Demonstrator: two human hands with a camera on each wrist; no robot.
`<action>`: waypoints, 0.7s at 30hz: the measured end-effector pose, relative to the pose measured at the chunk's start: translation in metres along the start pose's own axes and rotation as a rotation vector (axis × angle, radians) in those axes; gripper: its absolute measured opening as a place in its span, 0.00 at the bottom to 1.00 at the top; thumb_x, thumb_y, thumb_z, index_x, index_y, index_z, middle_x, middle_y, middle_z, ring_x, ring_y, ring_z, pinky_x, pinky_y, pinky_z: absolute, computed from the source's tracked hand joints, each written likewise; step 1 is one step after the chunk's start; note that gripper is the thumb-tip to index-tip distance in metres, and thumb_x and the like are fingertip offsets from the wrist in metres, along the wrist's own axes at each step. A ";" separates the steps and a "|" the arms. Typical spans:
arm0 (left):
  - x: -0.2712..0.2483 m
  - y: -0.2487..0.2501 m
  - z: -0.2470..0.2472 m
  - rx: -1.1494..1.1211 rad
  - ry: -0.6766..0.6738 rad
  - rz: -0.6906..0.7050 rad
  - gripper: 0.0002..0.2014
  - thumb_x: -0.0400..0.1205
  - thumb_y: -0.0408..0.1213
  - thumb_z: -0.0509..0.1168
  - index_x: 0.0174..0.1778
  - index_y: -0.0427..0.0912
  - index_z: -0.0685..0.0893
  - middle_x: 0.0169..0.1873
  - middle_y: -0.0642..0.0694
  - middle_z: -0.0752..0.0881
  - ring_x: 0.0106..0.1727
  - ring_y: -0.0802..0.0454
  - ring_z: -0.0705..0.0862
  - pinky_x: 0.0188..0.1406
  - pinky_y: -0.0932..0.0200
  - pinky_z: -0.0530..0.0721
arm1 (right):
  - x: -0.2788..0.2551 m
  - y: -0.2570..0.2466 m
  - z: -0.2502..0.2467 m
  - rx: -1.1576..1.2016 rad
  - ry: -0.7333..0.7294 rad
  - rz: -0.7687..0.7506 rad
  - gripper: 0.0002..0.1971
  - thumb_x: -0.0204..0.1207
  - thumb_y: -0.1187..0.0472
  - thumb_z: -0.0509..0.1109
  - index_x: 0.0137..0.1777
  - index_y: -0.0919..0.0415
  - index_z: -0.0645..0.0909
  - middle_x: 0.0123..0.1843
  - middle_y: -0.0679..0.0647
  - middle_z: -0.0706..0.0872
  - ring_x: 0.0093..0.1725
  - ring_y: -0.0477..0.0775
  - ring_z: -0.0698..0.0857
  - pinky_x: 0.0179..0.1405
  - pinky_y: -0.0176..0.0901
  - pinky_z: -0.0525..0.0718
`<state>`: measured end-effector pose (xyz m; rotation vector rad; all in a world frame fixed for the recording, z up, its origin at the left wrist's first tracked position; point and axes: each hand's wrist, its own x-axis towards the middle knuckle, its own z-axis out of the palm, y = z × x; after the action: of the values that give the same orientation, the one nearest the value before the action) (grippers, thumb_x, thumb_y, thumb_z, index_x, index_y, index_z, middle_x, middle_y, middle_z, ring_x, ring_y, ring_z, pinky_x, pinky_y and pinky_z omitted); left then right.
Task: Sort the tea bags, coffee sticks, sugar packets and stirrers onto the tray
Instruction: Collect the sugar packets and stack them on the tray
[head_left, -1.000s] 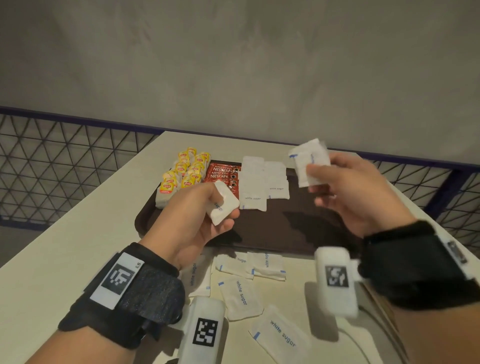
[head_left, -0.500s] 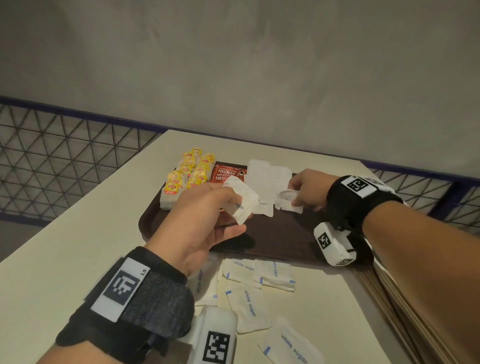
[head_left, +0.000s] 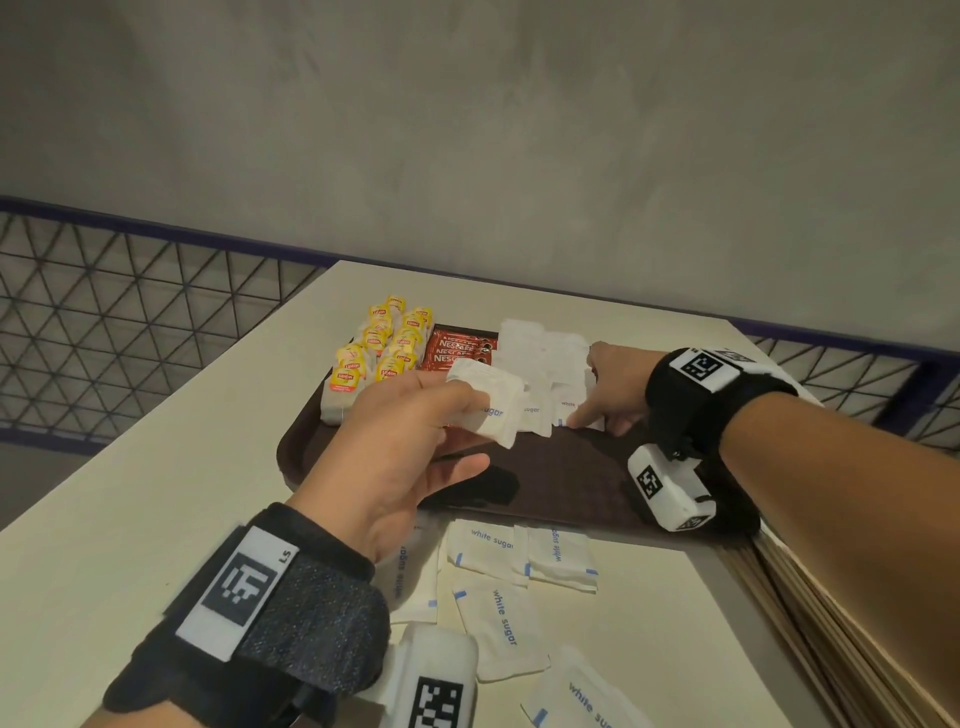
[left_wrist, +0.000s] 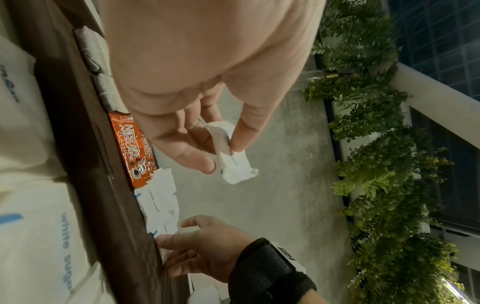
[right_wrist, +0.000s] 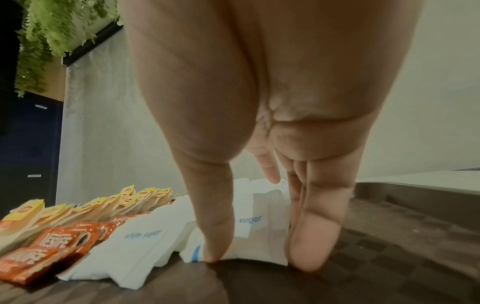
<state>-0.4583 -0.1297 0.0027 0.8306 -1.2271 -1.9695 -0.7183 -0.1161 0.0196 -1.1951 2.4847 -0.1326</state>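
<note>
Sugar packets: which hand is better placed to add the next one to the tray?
Left. The left hand already pinches a sugar packet above the tray, beside the sugar row. The right hand holds nothing; its fingertips rest on a packet already laid.

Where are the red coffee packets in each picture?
Head: the red coffee packets lie at the far end of the tray, between the yellow tea bags and the white sugar packets.
Left wrist: left of middle, on the tray's edge.
Right wrist: bottom left corner.
Shared landmark: the white sugar packets right beside them.
</note>
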 end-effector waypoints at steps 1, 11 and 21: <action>0.001 -0.001 0.000 0.003 0.000 -0.001 0.07 0.82 0.31 0.73 0.55 0.41 0.87 0.45 0.42 0.96 0.43 0.50 0.94 0.30 0.59 0.87 | 0.002 -0.001 0.000 0.002 0.009 0.000 0.40 0.69 0.55 0.87 0.74 0.61 0.66 0.52 0.61 0.91 0.43 0.62 0.95 0.50 0.60 0.93; 0.003 -0.002 -0.001 -0.033 -0.042 -0.020 0.15 0.81 0.27 0.74 0.63 0.35 0.88 0.48 0.37 0.95 0.42 0.48 0.95 0.37 0.60 0.93 | -0.009 -0.006 -0.015 -0.117 0.101 -0.050 0.28 0.75 0.52 0.80 0.68 0.64 0.73 0.43 0.57 0.87 0.35 0.59 0.88 0.45 0.53 0.91; -0.005 0.000 0.006 -0.012 -0.041 -0.040 0.11 0.84 0.31 0.72 0.62 0.35 0.88 0.47 0.35 0.95 0.47 0.43 0.96 0.44 0.55 0.94 | -0.104 -0.043 -0.039 0.296 -0.190 -0.542 0.15 0.72 0.53 0.82 0.53 0.62 0.91 0.42 0.54 0.92 0.35 0.48 0.85 0.37 0.44 0.83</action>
<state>-0.4607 -0.1227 0.0052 0.8179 -1.2295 -2.0338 -0.6426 -0.0662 0.0963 -1.6242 1.8484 -0.4849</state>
